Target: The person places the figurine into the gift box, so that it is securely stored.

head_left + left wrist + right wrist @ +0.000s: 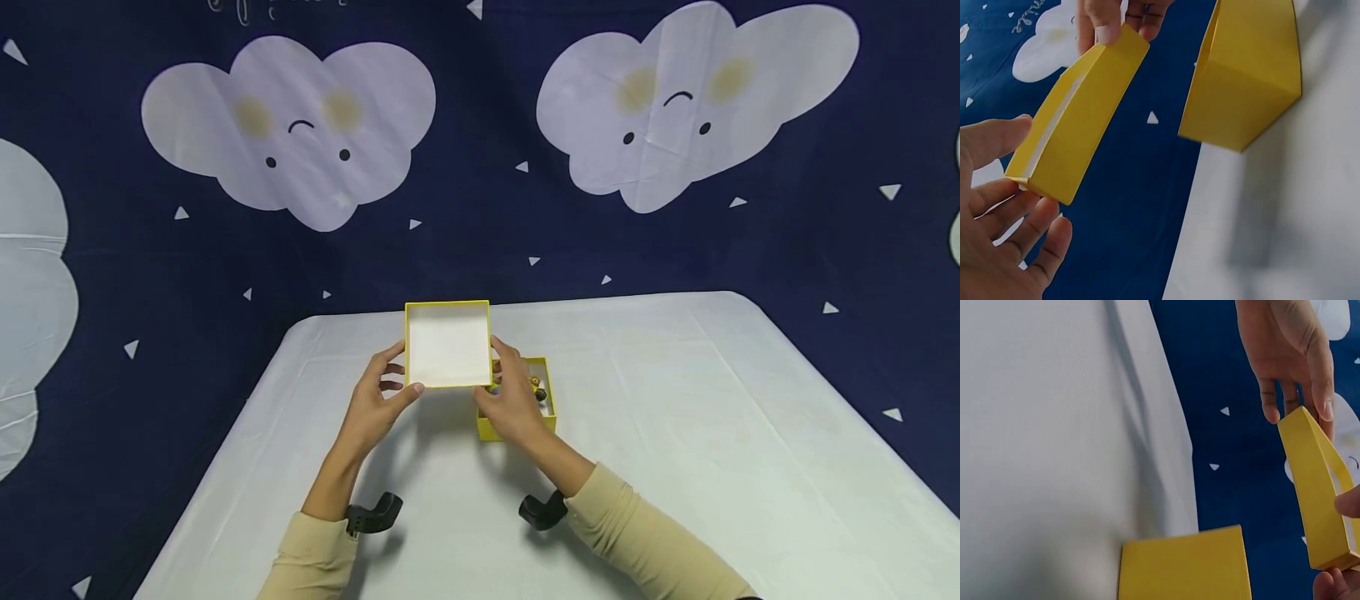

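A shallow yellow box lid (447,346) with a white inside is held up between both hands, its hollow side facing the head camera. My left hand (378,404) grips its left edge, thumb at the lower corner and fingers behind. On the other side my right hand (516,408) holds the right edge. The left wrist view shows the lid (1079,119) edge-on, with fingertips at both ends. Behind the right hand stands a yellow box (487,431) with its top uncovered, partly hidden by that hand. Several small coloured pieces (538,390) lie inside it.
A white cloth covers the table (712,433). Behind it hangs a dark blue backdrop (480,208) printed with clouds and small triangles. Each wrist wears a black camera mount, one by the left sleeve (375,514) and one by the right sleeve (543,510).
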A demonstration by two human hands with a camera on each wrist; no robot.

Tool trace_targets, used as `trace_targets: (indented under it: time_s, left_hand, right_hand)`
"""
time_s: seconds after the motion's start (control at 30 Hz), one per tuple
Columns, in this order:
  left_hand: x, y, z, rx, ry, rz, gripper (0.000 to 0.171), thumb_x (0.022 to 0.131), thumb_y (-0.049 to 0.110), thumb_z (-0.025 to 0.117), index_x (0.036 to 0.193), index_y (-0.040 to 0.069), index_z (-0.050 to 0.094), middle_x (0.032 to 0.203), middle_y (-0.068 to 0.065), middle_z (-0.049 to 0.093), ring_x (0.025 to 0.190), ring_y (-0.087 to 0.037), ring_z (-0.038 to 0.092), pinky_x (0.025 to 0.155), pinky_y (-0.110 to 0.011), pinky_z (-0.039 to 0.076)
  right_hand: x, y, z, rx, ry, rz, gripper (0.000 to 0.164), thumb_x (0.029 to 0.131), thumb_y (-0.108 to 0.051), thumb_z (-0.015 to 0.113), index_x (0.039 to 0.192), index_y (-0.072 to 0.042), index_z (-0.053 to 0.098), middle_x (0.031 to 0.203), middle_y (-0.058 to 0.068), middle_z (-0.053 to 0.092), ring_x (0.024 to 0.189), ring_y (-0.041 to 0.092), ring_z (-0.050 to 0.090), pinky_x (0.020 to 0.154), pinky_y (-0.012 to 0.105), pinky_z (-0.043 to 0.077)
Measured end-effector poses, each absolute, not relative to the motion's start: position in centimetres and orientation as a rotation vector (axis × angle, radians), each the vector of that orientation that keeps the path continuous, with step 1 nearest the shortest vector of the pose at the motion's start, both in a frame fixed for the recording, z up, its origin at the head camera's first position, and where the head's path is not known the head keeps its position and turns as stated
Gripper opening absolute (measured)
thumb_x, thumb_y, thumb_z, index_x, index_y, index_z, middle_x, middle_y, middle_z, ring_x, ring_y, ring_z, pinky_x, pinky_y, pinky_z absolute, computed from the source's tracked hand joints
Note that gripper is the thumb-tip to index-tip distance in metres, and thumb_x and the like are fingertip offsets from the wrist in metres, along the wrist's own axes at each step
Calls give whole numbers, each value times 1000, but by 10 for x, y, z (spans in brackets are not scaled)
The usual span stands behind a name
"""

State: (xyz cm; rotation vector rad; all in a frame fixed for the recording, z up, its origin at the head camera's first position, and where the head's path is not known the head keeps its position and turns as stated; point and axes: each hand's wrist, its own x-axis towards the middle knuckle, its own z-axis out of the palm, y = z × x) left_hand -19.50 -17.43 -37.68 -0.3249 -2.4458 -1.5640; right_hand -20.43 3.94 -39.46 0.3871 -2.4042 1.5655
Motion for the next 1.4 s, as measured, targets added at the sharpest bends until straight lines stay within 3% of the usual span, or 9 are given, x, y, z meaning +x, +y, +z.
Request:
trace_targets:
  time_s: [0.17, 0.57, 1.1, 1.4]
  left_hand:
    - [-198, -162, -377, -331, -2425, -1611, 68, 84, 12, 71, 144, 17, 38, 143, -6, 43, 117, -28, 49, 99, -45, 43]
    - [-190, -131, -354, -432, -2433, -1690, 73, 88, 8, 64, 149, 5, 23, 146, -18, 36, 126, -39, 48, 111, -49, 37]
    - [-196, -111, -353, -443, -2397, -1786, 58, 93, 18, 59, 145, 13, 34, 139, -19, 38, 133, -37, 42, 114, -44, 34]
    - [-216, -110, -384, -458, -2346, -1834, 48, 93, 28, 60, 137, 17, 44, 138, -12, 49, 131, -27, 46, 112, -45, 36]
  right_hand:
    - [-202, 51, -392, 360, -2382, 1620, 76, 79, -11, 64, 147, -17, 29, 122, 9, 47, 104, 25, 49, 92, 47, 47]
    - [-207, 76, -390, 311, -2342, 1681, 67, 84, -23, 67, 141, -22, 33, 132, 9, 41, 119, 27, 45, 103, 52, 39]
    - [-214, 101, -396, 310, -2207, 1844, 54, 89, -23, 65, 132, -5, 38, 137, 13, 44, 132, 29, 44, 114, 40, 35]
    - [-214, 112, -405, 303, -2170, 1901, 53, 91, -24, 63, 134, -7, 37, 140, 14, 41, 134, 29, 42, 111, 37, 38]
